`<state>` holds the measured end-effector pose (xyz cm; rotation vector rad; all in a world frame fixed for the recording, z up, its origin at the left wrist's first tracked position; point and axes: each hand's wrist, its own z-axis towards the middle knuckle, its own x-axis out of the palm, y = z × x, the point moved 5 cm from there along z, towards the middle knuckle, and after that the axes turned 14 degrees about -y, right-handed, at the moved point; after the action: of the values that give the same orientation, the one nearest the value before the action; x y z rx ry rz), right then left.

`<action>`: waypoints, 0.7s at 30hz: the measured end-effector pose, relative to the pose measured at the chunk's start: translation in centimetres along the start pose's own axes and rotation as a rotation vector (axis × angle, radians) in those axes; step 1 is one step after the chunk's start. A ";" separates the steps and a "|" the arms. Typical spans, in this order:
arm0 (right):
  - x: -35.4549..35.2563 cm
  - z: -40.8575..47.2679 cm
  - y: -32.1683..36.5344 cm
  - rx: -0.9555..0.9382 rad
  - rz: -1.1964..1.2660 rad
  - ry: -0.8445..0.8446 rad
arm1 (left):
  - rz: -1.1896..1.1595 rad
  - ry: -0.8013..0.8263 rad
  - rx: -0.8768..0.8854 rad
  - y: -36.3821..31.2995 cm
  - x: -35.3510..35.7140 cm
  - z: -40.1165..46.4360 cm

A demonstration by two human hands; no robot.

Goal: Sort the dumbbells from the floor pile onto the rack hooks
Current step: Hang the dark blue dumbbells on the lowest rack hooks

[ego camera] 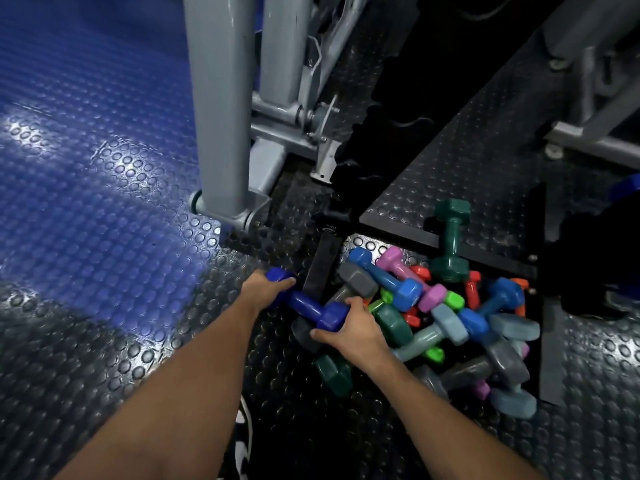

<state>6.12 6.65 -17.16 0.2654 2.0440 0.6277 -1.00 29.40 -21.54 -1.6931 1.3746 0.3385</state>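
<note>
Head view: a person's two bare arms reach down to a floor pile of dumbbells.
Blue floor: glossy studded blue rubber flooring fills the far left.
Grey frame: painted grey steel machine uprights stand far and left of the pile; no rack hooks can be made out.
Left hand: the left hand grasps the left head of the dark blue coated hexagonal dumbbell, fingers curled round it.
Right hand: the right hand clasps that dumbbell's right head, thumb at the near side and fingers over the top.
Dumbbell's place: it lies at the pile's left edge, resting across grey ones on the black studded rubber mat.
Pile: the heap of coloured coated dumbbells lies to the right, with a dark green dumbbell propped at its far side.
Handling: probably dense and rigid, with a smooth, slightly slick coating; the narrow middle bar looks the surest hold, since the heads offer only flat facets.
</note>
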 end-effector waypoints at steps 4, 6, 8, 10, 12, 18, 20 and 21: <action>-0.9 0.0 -0.1 0.029 0.036 -0.015 | -0.026 -0.067 -0.012 -0.4 0.3 -0.3; -1.9 -0.2 0.2 0.032 0.054 -0.022 | -0.087 -0.114 -0.044 -0.7 0.2 -0.8; -3.3 -0.2 0.5 0.031 0.067 -0.052 | -0.164 -0.176 -0.088 -1.3 -0.2 -1.6; -4.9 0.1 1.4 0.020 0.102 -0.081 | -0.233 -0.236 -0.142 -2.5 -1.1 -2.7; -6.7 0.7 2.6 0.009 0.158 -0.110 | -0.326 -0.306 -0.166 -4.0 -2.2 -3.4; -9.2 2.0 5.6 0.121 0.650 -0.171 | -0.752 -0.404 -0.007 -10.6 -6.3 -4.1; -9.3 2.3 7.0 0.182 0.865 -0.130 | -0.911 -0.388 0.051 -13.3 -7.9 -3.9; -9.5 2.4 7.8 0.201 0.947 -0.108 | -0.964 -0.385 0.059 -14.4 -8.5 -3.5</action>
<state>12.67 10.05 -7.05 1.3960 1.7987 0.9285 7.74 31.76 -7.03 -1.9029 0.2066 0.0506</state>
